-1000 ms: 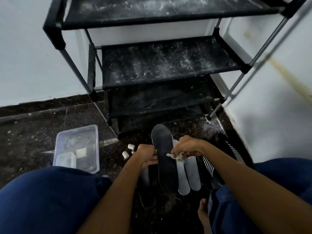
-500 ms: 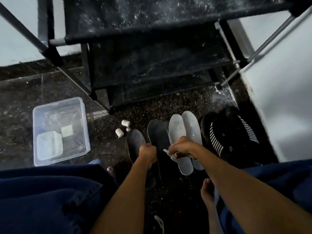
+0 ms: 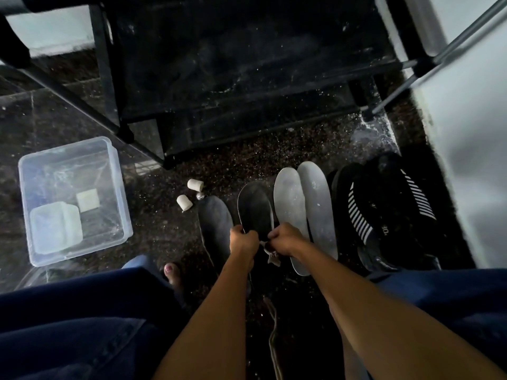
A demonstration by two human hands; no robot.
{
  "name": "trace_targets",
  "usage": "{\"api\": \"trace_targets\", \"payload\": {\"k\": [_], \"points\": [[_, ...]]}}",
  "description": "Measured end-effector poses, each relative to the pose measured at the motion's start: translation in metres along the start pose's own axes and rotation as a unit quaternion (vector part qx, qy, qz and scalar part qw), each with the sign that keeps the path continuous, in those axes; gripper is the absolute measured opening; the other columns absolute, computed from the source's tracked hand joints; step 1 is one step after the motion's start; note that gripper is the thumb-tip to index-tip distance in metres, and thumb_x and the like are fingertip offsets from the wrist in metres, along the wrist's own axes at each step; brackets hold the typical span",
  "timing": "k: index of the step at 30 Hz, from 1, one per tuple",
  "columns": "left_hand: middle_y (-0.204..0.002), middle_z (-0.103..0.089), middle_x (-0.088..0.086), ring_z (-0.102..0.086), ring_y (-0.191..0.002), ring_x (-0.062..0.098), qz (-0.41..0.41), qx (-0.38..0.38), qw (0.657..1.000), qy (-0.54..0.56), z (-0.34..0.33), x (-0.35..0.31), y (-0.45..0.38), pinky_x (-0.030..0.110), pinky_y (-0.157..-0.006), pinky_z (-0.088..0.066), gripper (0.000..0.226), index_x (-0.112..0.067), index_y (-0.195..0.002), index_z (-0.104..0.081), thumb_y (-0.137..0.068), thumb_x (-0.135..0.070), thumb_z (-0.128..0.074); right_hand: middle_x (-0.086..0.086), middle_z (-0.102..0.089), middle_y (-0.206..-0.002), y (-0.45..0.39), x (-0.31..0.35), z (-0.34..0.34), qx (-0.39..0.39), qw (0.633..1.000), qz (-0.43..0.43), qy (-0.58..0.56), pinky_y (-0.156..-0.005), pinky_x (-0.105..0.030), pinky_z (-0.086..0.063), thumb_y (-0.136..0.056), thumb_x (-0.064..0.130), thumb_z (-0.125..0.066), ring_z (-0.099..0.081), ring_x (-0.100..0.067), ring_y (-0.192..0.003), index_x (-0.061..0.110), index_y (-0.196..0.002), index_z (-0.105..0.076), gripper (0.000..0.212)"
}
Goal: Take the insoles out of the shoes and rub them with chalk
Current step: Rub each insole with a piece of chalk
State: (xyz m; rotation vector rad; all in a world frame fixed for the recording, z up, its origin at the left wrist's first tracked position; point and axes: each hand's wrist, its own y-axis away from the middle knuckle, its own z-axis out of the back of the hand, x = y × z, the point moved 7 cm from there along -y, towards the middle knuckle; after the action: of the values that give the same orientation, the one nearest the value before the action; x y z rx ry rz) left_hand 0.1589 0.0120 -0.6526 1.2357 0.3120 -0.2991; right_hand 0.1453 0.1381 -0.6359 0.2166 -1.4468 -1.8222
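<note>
My left hand (image 3: 243, 241) grips the near end of a dark insole (image 3: 255, 211) that points away from me. My right hand (image 3: 284, 239) closes on the same insole's right edge and pinches a small white chalk piece (image 3: 271, 255) under its fingers. A second dark insole (image 3: 215, 226) lies on the floor just to the left. Two pale, chalk-covered insoles (image 3: 306, 207) lie side by side to the right. Black shoes with white stripes (image 3: 384, 212) stand at the far right, by the wall.
Two white chalk stubs (image 3: 189, 193) lie on the dark speckled floor ahead of the insoles. A clear plastic tub (image 3: 71, 198) holding white blocks sits at the left. A black shoe rack (image 3: 247, 78), dusted white, stands ahead. A white wall closes the right side.
The view has tilted down and nearer to the floor. The dark insole, held raised before, has come down low beside the others, with both hands still on its near end.
</note>
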Motion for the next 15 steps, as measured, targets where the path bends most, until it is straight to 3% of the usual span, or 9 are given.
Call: {"api": "trace_targets", "payload": {"k": [7,11,13,15], "points": [[-0.099,-0.063,0.013,-0.058,-0.072,0.019,0.0,-0.018,1.0,-0.015,-0.002,-0.001,0.002,0.021,-0.046,-0.038,0.045,-0.007,-0.126,-0.055,-0.082,-0.006,-0.048,-0.012,-0.062,-0.119,-0.004,0.0,0.0,0.009,1.0,0.008,0.006,-0.09,-0.031,-0.046,-0.08,0.018,-0.069,-0.058,-0.024,-0.107,0.006,-0.115,-0.061,0.037],[-0.088,-0.061,0.015,-0.057,-0.073,0.025,-0.001,-0.033,0.999,-0.027,-0.001,-0.003,0.003,0.024,-0.054,-0.041,0.034,-0.001,-0.111,-0.06,-0.081,-0.006,-0.047,-0.012,-0.057,-0.127,-0.005,0.0,0.002,0.014,1.0,0.009,0.0,-0.098,-0.029,-0.044,-0.081,0.016,-0.069,-0.054,-0.024,-0.116,0.005,-0.123,-0.057,0.045],[-0.087,-0.059,0.016,-0.057,-0.075,0.029,0.002,-0.043,0.999,-0.025,-0.002,-0.005,0.004,0.03,-0.059,-0.044,0.031,0.003,-0.108,-0.06,-0.081,-0.005,-0.047,-0.013,-0.063,-0.119,-0.005,-0.003,0.007,0.0,1.0,0.007,-0.001,-0.095,-0.031,-0.047,-0.082,0.015,-0.067,-0.059,-0.024,-0.108,0.003,-0.113,-0.064,0.034],[-0.102,-0.063,0.022,-0.061,-0.092,0.035,-0.001,-0.06,0.998,-0.036,-0.003,-0.008,0.006,0.038,-0.074,-0.051,0.034,0.003,-0.114,-0.058,-0.083,-0.007,-0.048,-0.011,-0.069,-0.105,-0.005,-0.009,0.018,-0.042,0.999,-0.001,-0.026,-0.084,-0.029,-0.052,-0.081,0.016,-0.067,-0.065,-0.023,-0.092,0.006,-0.098,-0.071,0.019]]}}
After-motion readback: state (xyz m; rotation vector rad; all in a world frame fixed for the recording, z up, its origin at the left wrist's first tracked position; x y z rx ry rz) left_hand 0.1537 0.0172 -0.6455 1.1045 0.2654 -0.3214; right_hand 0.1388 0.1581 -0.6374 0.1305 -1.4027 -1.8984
